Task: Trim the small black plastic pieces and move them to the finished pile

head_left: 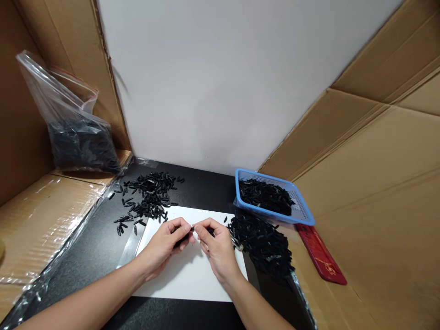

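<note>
Cardboard walls enclose a black tabletop [192, 190] on the left and right, with a plain white panel [220, 82] standing at the far edge. White sheet [192, 275] lies on the tabletop near its front edge. Both hands meet over the far half of this sheet. Left hand [165, 245] is curled, thumb and fingers pinched on a small black piece [183, 239]; right hand [216, 247] is likewise curled, its fingertips closed on the other end of the same piece, so the two hands touch at the fingertips. Loose scatter of black pieces [147, 199] lies toward the far left corner of the tabletop, just beyond the sheet. Denser heap of black pieces [264, 243] sits at the right edge of the sheet, just beside the right hand. Blue basket [302, 213] stands beyond that heap at the right edge of the tabletop, part filled with the same pieces. Red flat object [321, 254] lies against the right cardboard wall. Clear plastic bag [75, 133] of dark pieces rests on the left cardboard ledge.
</note>
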Demonstrator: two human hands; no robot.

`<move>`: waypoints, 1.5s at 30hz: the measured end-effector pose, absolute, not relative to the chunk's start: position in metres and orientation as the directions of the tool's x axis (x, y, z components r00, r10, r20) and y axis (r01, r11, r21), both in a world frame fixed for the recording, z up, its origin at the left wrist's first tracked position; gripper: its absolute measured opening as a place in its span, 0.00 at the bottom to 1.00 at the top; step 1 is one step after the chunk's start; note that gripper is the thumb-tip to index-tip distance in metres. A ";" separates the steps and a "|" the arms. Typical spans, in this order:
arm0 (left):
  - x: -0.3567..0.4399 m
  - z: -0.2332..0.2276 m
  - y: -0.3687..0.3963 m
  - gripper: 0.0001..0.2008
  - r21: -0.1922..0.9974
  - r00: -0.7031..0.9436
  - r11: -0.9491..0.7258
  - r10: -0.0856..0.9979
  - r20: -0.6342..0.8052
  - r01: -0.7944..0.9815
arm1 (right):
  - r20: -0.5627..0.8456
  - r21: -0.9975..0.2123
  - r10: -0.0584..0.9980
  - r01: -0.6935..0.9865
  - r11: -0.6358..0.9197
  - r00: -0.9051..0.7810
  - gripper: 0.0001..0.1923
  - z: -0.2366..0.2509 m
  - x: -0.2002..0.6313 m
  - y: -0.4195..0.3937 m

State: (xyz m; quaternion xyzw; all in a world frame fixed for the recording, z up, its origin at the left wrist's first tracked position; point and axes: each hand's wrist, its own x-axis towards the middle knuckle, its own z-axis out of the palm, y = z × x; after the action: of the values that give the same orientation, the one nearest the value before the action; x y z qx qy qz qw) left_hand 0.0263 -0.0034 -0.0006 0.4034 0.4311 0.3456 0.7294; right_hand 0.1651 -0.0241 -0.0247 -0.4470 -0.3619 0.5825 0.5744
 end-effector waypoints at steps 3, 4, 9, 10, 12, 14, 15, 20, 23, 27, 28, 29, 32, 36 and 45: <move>0.026 0.000 -0.003 0.16 0.898 0.417 0.420 0.845 -0.335 -0.130 | -0.091 -0.943 0.994 -0.327 -0.067 0.059 0.13 -0.026 0.165 -0.024; 0.026 0.001 -0.003 0.16 0.896 0.430 0.424 0.839 -0.333 -0.135 | -0.102 -0.934 0.993 -0.349 -0.078 0.051 0.14 -0.026 0.165 -0.024; 0.024 0.000 -0.004 0.15 0.862 0.467 0.469 0.816 -0.341 -0.190 | -0.149 -0.907 0.987 -0.407 -0.110 0.066 0.14 -0.025 0.167 -0.022; 0.024 0.000 -0.005 0.15 0.860 0.467 0.472 0.815 -0.342 -0.194 | -0.149 -0.915 0.986 -0.389 -0.109 0.076 0.13 -0.024 0.168 -0.022; 0.024 0.000 -0.005 0.15 0.862 0.460 0.468 0.820 -0.340 -0.196 | -0.133 -0.938 0.987 -0.334 -0.095 0.094 0.12 -0.022 0.171 -0.022; 0.025 0.000 -0.004 0.15 0.867 0.449 0.460 0.827 -0.338 -0.194 | -0.079 -0.971 0.990 -0.234 -0.050 0.116 0.11 -0.019 0.174 -0.022; 0.025 0.001 -0.004 0.15 0.870 0.444 0.454 0.831 -0.335 -0.194 | -0.038 -0.986 0.991 -0.163 -0.017 0.125 0.11 -0.018 0.175 -0.023; 0.025 0.000 -0.004 0.16 0.880 0.422 0.429 0.849 -0.317 -0.203 | 0.117 -0.981 0.986 0.167 0.096 0.122 0.07 -0.010 0.177 -0.025; 0.025 -0.001 -0.004 0.16 0.883 0.414 0.420 0.856 -0.309 -0.211 | 0.124 -0.973 0.985 0.212 0.097 0.120 0.08 -0.009 0.177 -0.025; 0.025 0.000 -0.004 0.16 0.886 0.411 0.416 0.858 -0.307 -0.206 | 0.121 -0.972 0.988 0.215 0.098 0.096 0.08 -0.009 0.179 -0.025; 0.025 0.000 -0.004 0.16 0.887 0.413 0.414 0.858 -0.306 -0.204 | 0.123 -0.970 0.989 0.221 0.101 0.087 0.08 -0.009 0.180 -0.026; 0.025 0.000 -0.005 0.16 0.887 0.416 0.414 0.857 -0.304 -0.203 | 0.130 -0.967 0.988 0.230 0.108 0.081 0.08 -0.008 0.180 -0.026; 0.026 -0.001 -0.006 0.15 0.884 0.419 0.416 0.856 -0.302 -0.213 | 0.170 -0.950 0.983 0.277 0.147 0.062 0.08 -0.005 0.181 -0.027; 0.027 -0.005 -0.007 0.16 0.874 0.417 0.428 0.855 -0.309 -0.231 | 0.274 -0.899 0.961 0.363 0.244 0.031 0.07 -0.004 0.180 -0.029; 0.029 -0.005 -0.007 0.16 0.809 0.472 0.520 0.805 -0.359 -0.273 | 0.399 -0.803 0.917 0.491 0.338 0.022 0.06 -0.015 0.181 -0.027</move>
State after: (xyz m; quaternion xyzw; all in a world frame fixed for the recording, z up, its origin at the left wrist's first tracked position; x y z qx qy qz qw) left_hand 0.0288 -0.0071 -0.0054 0.3487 0.3820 0.3438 0.7837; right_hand 0.1807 -0.0265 -0.0152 -0.5307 -0.6631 0.2223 0.4789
